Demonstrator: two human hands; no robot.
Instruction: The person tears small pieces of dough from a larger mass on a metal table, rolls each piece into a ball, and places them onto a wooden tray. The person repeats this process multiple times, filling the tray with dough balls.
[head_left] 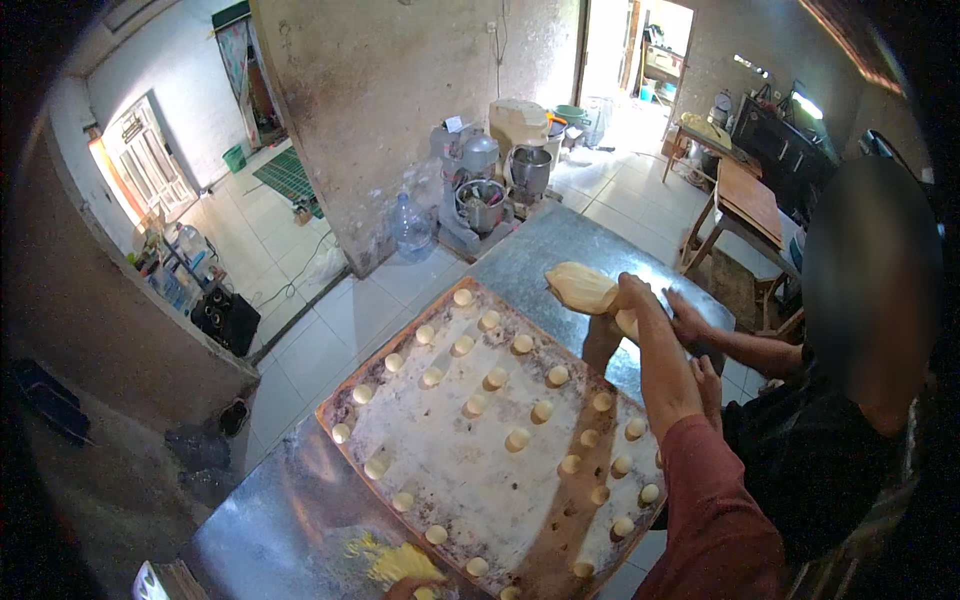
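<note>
My right arm, in a dark red sleeve, reaches across the table, and my right hand [634,291] is closed on a large pale lump of dough [580,288]. A smaller piece of dough [627,323] shows just below that hand. Only a sliver of my left hand [408,586] shows at the bottom edge, beside a dough ball [425,593] and a yellow smear [390,560] on the metal; its fingers are mostly cut off. Between my hands lies a floured board [460,400] with several small round dough balls [477,404] spaced over it.
A co-worker in black stands at the right, one hand [688,320] close to my right wrist. The metal table [520,245] extends under the board. Beyond it are stand mixers [480,200], a large water bottle [411,230] and a wooden table [749,203].
</note>
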